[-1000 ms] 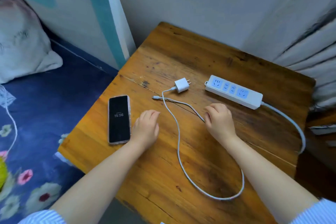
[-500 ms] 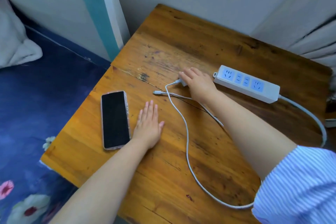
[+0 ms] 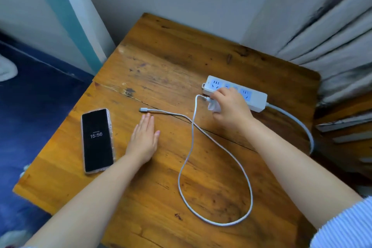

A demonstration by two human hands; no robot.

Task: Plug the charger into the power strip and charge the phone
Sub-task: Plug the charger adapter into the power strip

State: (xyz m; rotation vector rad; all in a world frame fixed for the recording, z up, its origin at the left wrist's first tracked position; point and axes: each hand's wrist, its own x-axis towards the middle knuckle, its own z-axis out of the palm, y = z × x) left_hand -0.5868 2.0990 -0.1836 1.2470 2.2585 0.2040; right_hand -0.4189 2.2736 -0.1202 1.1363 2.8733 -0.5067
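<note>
Charger (image 3: 213, 106) in right hand (image 3: 231, 109), at power strip (image 3: 259, 100)

Both forearms bare. Right sleeve (image 3: 346, 225), nearer than the wooden table (image 3: 161, 62): short, white with fine blue stripes. No rings or watch visible.

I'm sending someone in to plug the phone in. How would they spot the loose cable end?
On the wooden table, look between the phone and the power strip. The cable end lies just beyond the left hand, a small silvery plug on a white cord, attached to nothing.
</note>
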